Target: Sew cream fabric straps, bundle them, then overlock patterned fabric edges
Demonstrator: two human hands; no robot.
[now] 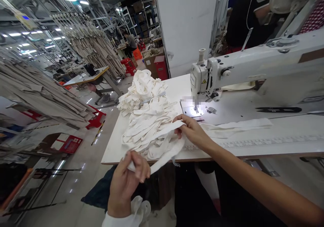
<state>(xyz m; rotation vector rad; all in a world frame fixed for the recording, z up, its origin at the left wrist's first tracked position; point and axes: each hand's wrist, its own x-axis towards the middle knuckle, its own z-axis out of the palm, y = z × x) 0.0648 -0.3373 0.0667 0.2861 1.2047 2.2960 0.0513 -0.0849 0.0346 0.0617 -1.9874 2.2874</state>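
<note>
My left hand [131, 173] is closed on a white fabric strip [164, 157] in front of the table's near edge. The strip runs up to the right toward my right hand [186, 127], whose fingers pinch white fabric at the right side of the pile. A large heap of white strips [149, 115] lies on the table [113, 146] beyond my hands. To the right of the heap stands a white sewing machine [199, 78] with its needle area lit. Another white strip [238, 125] lies flat on the table, extending right from behind my right hand.
Black thread snips [278, 109] lie on the machine bed. A measuring scale [283, 141] runs along the table's front edge. A white pillar [187, 27] stands behind the table. A person in dark clothes [243, 24] is at the back right. Fabric racks [37, 88] hang at left.
</note>
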